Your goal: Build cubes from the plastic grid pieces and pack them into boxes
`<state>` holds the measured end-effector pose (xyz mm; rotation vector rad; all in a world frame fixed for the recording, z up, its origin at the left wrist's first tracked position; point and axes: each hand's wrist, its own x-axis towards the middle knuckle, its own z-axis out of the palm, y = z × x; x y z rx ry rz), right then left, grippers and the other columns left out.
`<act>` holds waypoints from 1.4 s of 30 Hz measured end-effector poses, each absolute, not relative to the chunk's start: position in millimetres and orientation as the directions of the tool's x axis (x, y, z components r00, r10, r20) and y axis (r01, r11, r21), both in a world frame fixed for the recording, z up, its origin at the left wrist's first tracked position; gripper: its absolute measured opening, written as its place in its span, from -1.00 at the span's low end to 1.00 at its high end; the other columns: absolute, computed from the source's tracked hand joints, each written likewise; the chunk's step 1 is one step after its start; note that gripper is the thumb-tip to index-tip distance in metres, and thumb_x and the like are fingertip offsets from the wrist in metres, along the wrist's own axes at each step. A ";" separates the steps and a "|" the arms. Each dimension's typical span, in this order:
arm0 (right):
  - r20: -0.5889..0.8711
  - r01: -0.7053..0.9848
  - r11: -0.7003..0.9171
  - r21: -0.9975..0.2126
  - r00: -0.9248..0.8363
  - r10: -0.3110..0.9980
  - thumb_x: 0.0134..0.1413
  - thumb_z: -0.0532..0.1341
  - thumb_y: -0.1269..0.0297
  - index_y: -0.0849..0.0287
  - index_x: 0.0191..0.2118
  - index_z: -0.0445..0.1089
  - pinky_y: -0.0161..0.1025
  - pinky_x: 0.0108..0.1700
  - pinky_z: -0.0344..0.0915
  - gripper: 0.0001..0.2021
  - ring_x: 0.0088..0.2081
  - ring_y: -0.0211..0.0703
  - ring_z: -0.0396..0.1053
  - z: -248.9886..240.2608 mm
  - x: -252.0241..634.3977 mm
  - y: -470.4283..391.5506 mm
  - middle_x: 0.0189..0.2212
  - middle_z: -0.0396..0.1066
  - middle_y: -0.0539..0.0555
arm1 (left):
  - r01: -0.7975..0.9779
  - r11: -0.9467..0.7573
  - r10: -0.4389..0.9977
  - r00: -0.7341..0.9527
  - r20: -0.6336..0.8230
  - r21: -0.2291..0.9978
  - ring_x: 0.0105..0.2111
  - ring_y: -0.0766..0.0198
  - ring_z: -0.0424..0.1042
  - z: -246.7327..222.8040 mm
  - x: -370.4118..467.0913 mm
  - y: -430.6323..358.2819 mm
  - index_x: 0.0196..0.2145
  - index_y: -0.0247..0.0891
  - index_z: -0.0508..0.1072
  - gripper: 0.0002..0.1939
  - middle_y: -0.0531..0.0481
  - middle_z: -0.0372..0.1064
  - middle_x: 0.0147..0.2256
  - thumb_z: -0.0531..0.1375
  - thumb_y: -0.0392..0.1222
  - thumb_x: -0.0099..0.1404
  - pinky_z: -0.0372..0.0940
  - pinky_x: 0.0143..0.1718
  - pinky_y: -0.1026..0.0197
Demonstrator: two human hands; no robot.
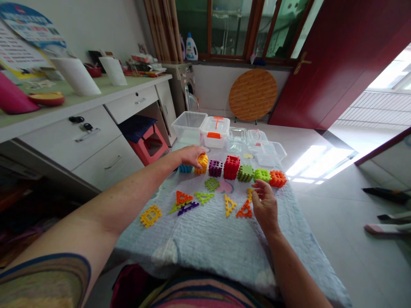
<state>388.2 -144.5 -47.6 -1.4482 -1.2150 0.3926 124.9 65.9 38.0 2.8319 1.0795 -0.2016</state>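
A row of interlocking plastic cubes crosses the cloth-covered table: blue (185,168), yellow (201,164), purple (215,168), red (231,167), dark green (245,173), light green (262,174) and orange (278,179). My left hand (192,156) has its fingers closed on the yellow cube. My right hand (265,203) is held over the right side, fingers apart, just in front of the light green cube. Beside it lie an orange triangle (245,209) and a partly hidden yellow piece (249,194). Nearer me are a green square (212,184), a yellow square (150,216) and several triangles.
Clear plastic boxes stand behind the row, one with a lid and orange latches (215,130). A white desk (128,92) runs along the left, with a red stool (149,143) beside it. A round wooden board (253,94) leans on the back wall.
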 end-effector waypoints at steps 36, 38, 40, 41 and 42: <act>0.348 0.456 0.149 -0.877 0.392 0.851 0.08 0.16 0.27 0.17 -0.05 0.34 -0.21 -0.36 0.37 -0.71 -0.37 -0.19 0.36 -49.1 388.3 -144.3 -0.24 0.45 0.13 | 0.736 -0.677 0.719 0.665 -0.202 0.012 -0.25 0.18 0.44 45.6 138.3 53.9 -0.12 -0.25 0.45 -0.54 -0.03 0.51 -0.21 0.26 0.02 0.04 0.19 -0.31 0.29; 0.349 0.454 0.150 -0.878 0.394 0.850 0.07 0.17 0.27 0.17 -0.05 0.34 -0.21 -0.36 0.37 -0.71 -0.38 -0.20 0.36 -48.8 388.0 -144.1 -0.24 0.45 0.13 | 0.736 -0.677 0.719 0.663 -0.207 0.003 -0.20 0.15 0.44 45.3 137.9 54.2 -0.09 -0.26 0.43 -0.50 -0.06 0.49 -0.16 0.27 0.03 0.04 0.21 -0.25 0.27; 0.347 0.454 0.147 -0.879 0.397 0.850 0.07 0.17 0.26 0.18 -0.06 0.34 -0.21 -0.35 0.37 -0.70 -0.38 -0.19 0.36 -48.6 388.1 -143.9 -0.25 0.45 0.13 | 0.736 -0.677 0.727 0.666 -0.170 -0.013 -0.10 0.08 0.41 45.6 135.0 53.6 -0.02 -0.26 0.40 -0.40 -0.11 0.45 -0.06 0.30 0.07 0.01 0.22 -0.14 0.22; 0.346 0.456 0.145 -0.878 0.398 0.849 0.07 0.17 0.26 0.18 -0.06 0.34 -0.20 -0.34 0.37 -0.70 -0.38 -0.19 0.36 -48.6 388.2 -143.8 -0.25 0.46 0.13 | 0.733 -0.680 0.729 0.673 -0.126 -0.020 -0.04 0.04 0.38 46.4 132.4 52.1 0.03 -0.26 0.37 -0.32 -0.14 0.42 -0.01 0.32 0.10 -0.01 0.21 -0.07 0.18; 0.346 0.458 0.142 -0.877 0.399 0.849 0.06 0.17 0.26 0.18 -0.05 0.34 -0.20 -0.33 0.38 -0.70 -0.37 -0.19 0.36 -48.5 388.2 -143.7 -0.25 0.46 0.13 | 0.727 -0.686 0.727 0.683 -0.066 -0.023 0.02 0.01 0.33 47.7 129.2 49.3 0.06 -0.27 0.34 -0.26 -0.17 0.38 0.04 0.34 0.12 -0.03 0.18 0.00 0.14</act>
